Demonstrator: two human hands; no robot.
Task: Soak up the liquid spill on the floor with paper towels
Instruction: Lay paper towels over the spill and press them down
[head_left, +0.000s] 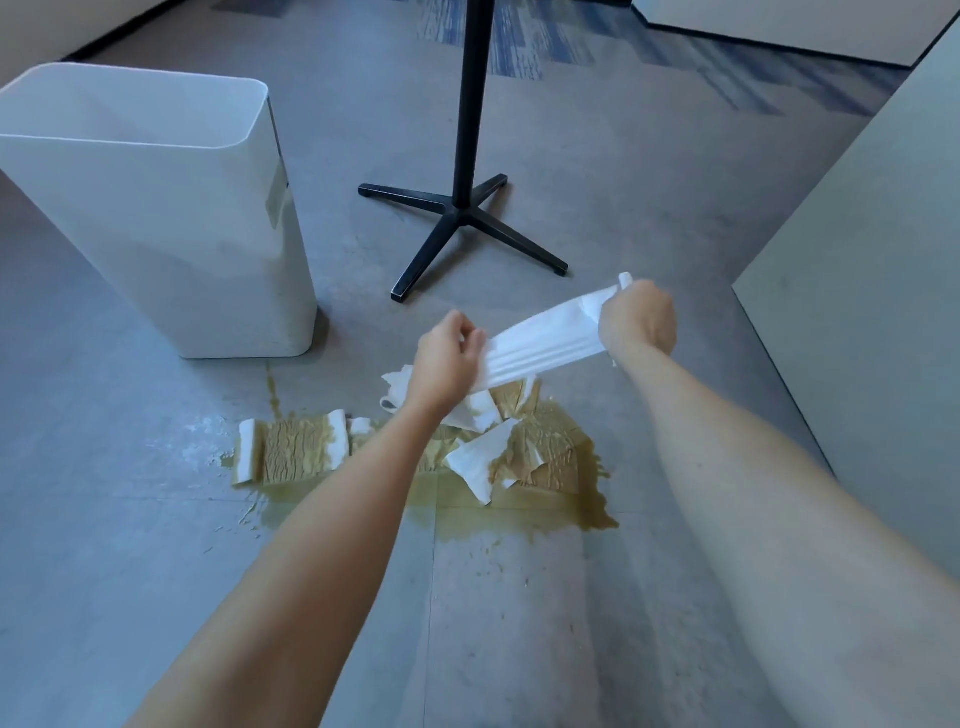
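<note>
fresh towel (545, 340): dry, white, folded into a long strip. Pulled taut in the air between both hands, above the far side of the spill, not touching the floor.
left hand (447, 364): fingers curled, pinching the nearer end of the strip.
right hand (639, 322): fist closed round the other end, with a short tail poking past the knuckles.
spill (519, 514): yellow-brown puddle on the floor (104, 571), just this side of the bin, spread along a tile seam, with thin splashes toward the near edge.
soaked towels (296, 447): flat, stained through, laid along the puddle's far side. Likely saturated, little capacity remaining.
white scraps (478, 462): crumpled, partly dry, on top of the wet ones below the left wrist.
uncovered liquid: near strip and right end of the puddle. Probably the next target.
handling: very light, soft, zero stiffness. Fine under tension while dry, likely to tear once wet. Sags if tension dropped.
grip: by the 2 ends while dry, as now. Once laid, press flat from above with open palm, no dragging. Wet pickup: bunch from the middle, not by a corner.
risk: drips on the way to the bin.
bin (156, 208): white, open top, upright, just beyond the puddle's left end.
stand base (457, 213): black, 4 legs, beyond the spill, clear of the liquid.
</note>
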